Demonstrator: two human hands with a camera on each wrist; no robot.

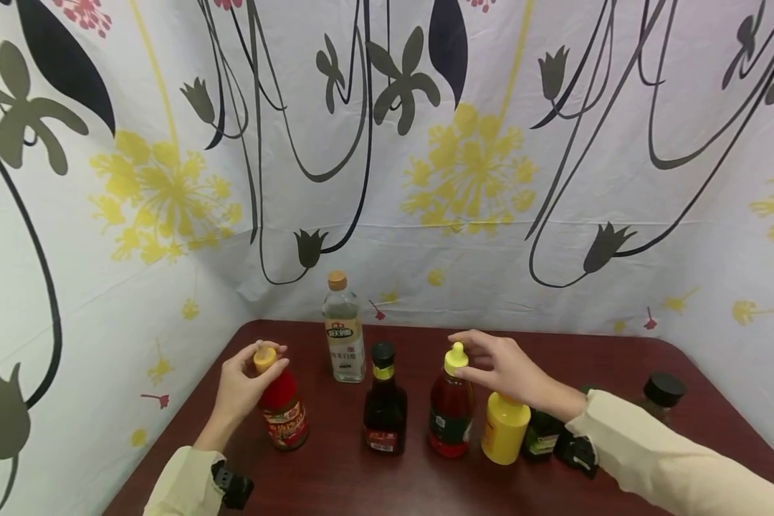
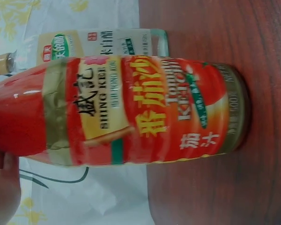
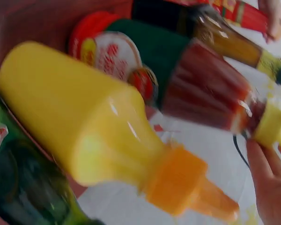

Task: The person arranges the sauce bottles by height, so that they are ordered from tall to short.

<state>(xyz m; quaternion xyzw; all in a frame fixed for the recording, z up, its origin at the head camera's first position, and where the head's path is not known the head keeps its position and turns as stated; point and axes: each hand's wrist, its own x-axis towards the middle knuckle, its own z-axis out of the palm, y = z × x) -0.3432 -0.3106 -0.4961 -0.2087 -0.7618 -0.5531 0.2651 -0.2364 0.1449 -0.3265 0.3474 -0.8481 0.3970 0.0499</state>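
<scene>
My left hand [image 1: 241, 383] grips the top of a red tomato ketchup bottle [image 1: 285, 419] just below its orange-yellow cap. In the left wrist view the bottle's label [image 2: 150, 108] faces the camera, and part of the hand shows at its shoulder. At the centre right, thumb and fingers of my right hand [image 1: 506, 369] close around the yellow cap [image 1: 455, 358] of a dark red sauce bottle [image 1: 451, 405] with a green label. A yellow squeeze bottle [image 3: 84, 103] stands beside that one, its orange nozzle mostly hidden behind my right wrist in the head view.
Between the hands stands a dark sauce bottle [image 1: 385, 412] with a black cap. Behind it is a clear white vinegar bottle [image 1: 346, 347]. A green bottle [image 1: 542, 436] and a black-lidded container [image 1: 664, 389] stand right, partly behind my sleeve. Patterned cloth [image 1: 387, 193] borders the brown table [image 1: 332, 473].
</scene>
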